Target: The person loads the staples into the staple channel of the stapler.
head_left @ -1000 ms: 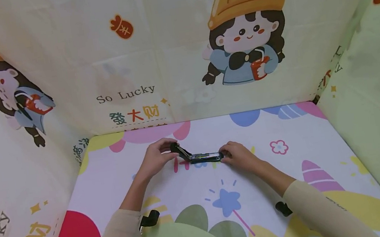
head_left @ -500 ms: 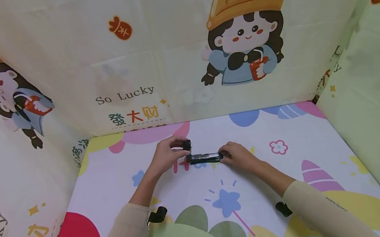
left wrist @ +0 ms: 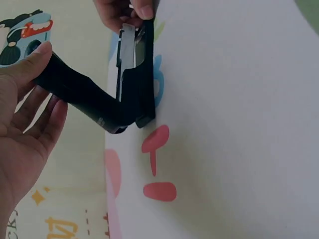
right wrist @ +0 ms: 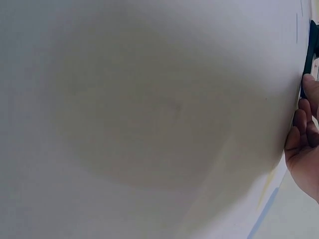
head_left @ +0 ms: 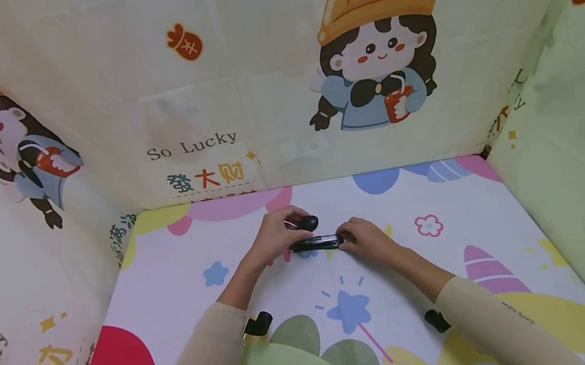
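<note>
A black stapler (head_left: 316, 243) lies on the table with its top arm swung up from the base. My left hand (head_left: 274, 234) pinches the free end of that raised top arm (left wrist: 82, 92) between thumb and fingers, the arm tilted above the base in the left wrist view. The metal staple channel (left wrist: 128, 47) shows along the base. At the base's right end my right hand (head_left: 369, 239) grips it with thumb and fingertips. In the right wrist view that hand (right wrist: 304, 134) and part of the dark base (right wrist: 310, 55) appear at the right edge.
The table (head_left: 285, 294) wears a white cloth with colourful prints. Cream printed cloth walls (head_left: 269, 87) rise at the back and both sides. A black wrist mount (head_left: 258, 324) juts from the left sleeve, another (head_left: 436, 321) from the right sleeve.
My left hand has moved right, swinging the stapler's top arm from its wide-opened lean on the left up and over toward the base. The right hand and base have stayed in place.
</note>
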`<state>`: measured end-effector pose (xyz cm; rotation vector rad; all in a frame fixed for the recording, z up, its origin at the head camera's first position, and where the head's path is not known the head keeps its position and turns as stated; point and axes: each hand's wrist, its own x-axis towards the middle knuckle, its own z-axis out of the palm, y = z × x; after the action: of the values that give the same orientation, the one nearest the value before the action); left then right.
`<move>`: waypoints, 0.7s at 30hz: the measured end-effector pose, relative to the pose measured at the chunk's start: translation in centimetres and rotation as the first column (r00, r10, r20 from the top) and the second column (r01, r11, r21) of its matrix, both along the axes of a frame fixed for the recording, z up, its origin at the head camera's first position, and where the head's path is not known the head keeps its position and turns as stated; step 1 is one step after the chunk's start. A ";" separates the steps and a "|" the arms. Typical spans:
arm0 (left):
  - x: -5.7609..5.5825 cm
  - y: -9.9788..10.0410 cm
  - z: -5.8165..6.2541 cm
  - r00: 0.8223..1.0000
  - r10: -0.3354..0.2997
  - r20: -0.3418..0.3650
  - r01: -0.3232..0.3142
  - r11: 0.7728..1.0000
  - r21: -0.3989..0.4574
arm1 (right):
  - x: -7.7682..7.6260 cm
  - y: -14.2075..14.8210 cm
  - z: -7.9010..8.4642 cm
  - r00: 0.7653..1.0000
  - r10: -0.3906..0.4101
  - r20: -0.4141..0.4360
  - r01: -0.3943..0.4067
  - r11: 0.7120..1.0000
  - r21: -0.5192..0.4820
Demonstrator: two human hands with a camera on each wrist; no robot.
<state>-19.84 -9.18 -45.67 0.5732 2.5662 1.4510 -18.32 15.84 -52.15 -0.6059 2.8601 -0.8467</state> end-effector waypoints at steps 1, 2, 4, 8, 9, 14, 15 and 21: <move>0.0 0.2 -0.1 1.000 -0.008 -0.006 0.008 1.000 -0.002 | 0.0 0.0 0.0 1.000 0.001 0.000 -0.001 1.000 0.001; -0.1 0.4 -0.2 1.000 -0.014 -0.011 0.014 1.000 -0.007 | 0.0 0.0 0.0 1.000 0.002 -0.001 -0.002 1.000 0.001; -0.1 0.8 -0.3 1.000 -0.025 -0.014 0.025 1.000 -0.015 | 0.0 0.0 0.0 1.000 0.005 -0.004 -0.005 1.000 0.001; -0.3 1.3 -0.4 0.999 -0.046 -0.029 0.045 0.998 -0.045 | 0.0 0.0 -0.1 1.000 0.011 -0.017 -0.011 1.000 -0.003; -0.3 1.5 -0.5 0.998 -0.052 -0.033 0.050 0.998 -0.048 | 0.0 0.0 -0.1 1.000 0.011 -0.017 -0.011 1.000 -0.005; -0.5 2.1 -0.8 0.996 -0.076 -0.054 0.072 0.995 -0.071 | -0.1 0.0 -0.1 1.000 0.010 -0.014 -0.010 1.000 -0.013; -0.6 2.3 -0.9 0.995 -0.077 -0.055 0.073 0.995 -0.072 | -0.1 0.0 -0.1 1.000 0.008 -0.013 -0.009 1.000 -0.016; -0.6 2.9 -1.3 0.995 -0.081 -0.051 0.076 0.993 -0.086 | 0.0 0.1 0.0 1.000 0.009 -0.020 -0.010 0.999 -0.034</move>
<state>-20.46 -6.32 -47.00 0.7025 2.5991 1.3139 -18.32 15.90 -52.18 -0.6346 2.8633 -0.8951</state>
